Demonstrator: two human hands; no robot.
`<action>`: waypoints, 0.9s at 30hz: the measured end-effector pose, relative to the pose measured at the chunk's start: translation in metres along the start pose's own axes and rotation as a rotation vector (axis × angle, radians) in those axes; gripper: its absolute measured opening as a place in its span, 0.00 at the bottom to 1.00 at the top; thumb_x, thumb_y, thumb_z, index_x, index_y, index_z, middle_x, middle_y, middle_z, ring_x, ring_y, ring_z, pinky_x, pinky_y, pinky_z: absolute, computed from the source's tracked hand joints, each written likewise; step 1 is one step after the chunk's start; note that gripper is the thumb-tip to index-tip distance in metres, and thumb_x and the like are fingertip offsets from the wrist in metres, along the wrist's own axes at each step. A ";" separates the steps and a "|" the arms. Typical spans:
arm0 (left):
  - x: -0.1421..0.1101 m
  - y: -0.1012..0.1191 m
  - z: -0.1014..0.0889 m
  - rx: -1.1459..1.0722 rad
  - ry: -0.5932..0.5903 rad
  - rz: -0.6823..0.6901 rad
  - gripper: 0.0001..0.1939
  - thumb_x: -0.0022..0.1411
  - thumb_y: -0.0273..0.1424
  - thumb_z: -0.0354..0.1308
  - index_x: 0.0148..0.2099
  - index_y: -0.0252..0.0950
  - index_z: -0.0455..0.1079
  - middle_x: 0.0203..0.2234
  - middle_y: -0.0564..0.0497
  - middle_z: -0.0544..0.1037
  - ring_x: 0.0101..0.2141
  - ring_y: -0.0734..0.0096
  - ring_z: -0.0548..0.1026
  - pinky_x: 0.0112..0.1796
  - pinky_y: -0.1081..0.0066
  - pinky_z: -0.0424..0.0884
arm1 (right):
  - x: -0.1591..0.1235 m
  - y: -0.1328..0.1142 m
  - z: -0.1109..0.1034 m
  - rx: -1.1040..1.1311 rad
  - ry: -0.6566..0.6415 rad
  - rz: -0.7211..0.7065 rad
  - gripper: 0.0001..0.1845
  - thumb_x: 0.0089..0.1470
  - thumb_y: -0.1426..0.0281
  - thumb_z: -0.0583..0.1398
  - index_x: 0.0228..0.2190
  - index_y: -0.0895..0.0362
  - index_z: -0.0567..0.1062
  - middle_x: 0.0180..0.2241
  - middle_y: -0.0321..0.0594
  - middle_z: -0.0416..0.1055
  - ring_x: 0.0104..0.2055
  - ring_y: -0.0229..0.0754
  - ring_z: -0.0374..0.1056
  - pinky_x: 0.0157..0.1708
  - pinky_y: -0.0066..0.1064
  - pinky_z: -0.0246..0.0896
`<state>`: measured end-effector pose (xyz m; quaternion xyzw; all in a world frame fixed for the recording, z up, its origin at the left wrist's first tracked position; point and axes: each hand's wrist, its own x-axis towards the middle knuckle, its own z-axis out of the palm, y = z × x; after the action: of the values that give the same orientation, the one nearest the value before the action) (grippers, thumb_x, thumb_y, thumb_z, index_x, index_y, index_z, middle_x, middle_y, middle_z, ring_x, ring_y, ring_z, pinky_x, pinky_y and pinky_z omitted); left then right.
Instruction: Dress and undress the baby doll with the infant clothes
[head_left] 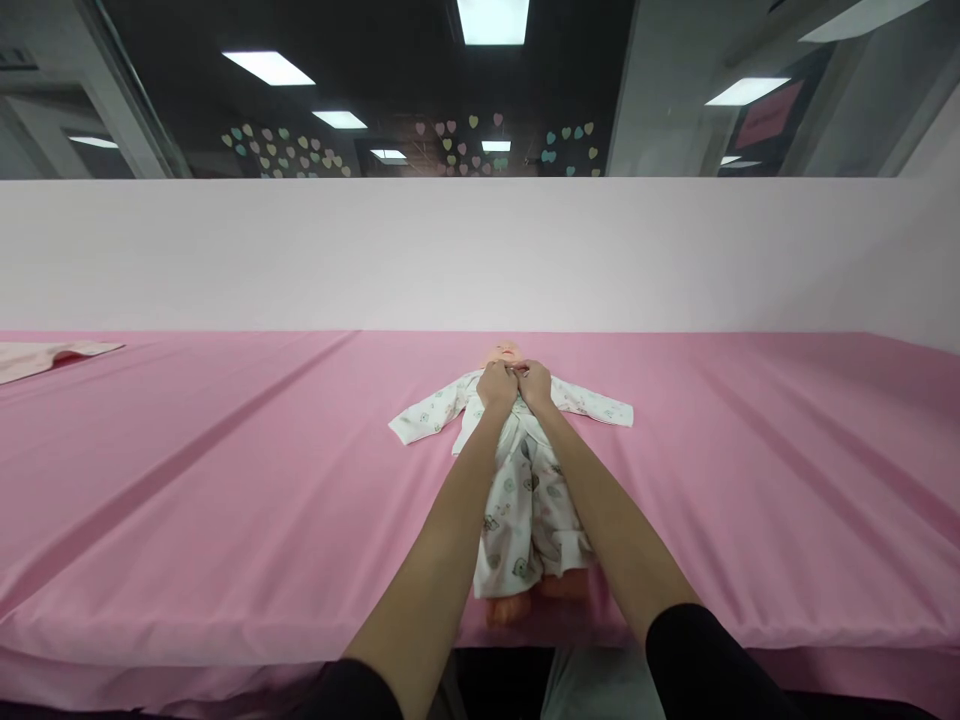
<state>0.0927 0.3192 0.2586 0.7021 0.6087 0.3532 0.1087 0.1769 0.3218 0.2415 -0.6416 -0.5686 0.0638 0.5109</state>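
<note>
Fingers of both hands bent and drawn in close, little gap between them, at the neck of the white printed top [587, 402]; left hand [496, 386] and right hand [535, 384] side by side, fingertips meeting or nearly so. Whether cloth is pinched between them, cannot tell: tips too small and partly hidden. Doll [529, 480] lies face up on the pink sheet [247, 520], about mid-width, head [505, 352] toward the white wall [450, 255], feet [508, 609] toward the person, near the front edge. Both sleeves of the top spread outward, one to each side, flat on the sheet; one lower corner of the top lies out on the sheet beside the left forearm [442, 530]. White printed trousers [514, 520] cover the legs down to the feet, lying between the left forearm and right forearm [615, 500]. Both arms reach straight forward, bare below black sleeves [709, 655]. Sheet creased in long slanting folds. Pale pink cloth [45, 358] at the far left, a raised fold along its edge. Above the wall, dark glass [390, 95] with small heart shapes [300, 150] and bright rectangular lights [493, 20].
</note>
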 end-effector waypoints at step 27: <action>-0.009 -0.019 -0.001 -0.317 0.130 0.097 0.12 0.61 0.28 0.45 0.47 0.38 0.62 0.38 0.51 0.75 0.39 0.73 0.73 0.40 0.74 0.65 | -0.033 0.004 -0.008 0.152 0.017 -0.140 0.17 0.43 0.78 0.53 0.35 0.56 0.76 0.36 0.40 0.69 0.32 0.39 0.65 0.40 0.35 0.63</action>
<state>0.0776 0.3153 0.2450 0.6803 0.5166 0.4942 0.1613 0.1730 0.2915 0.2256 -0.5602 -0.6012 0.0654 0.5661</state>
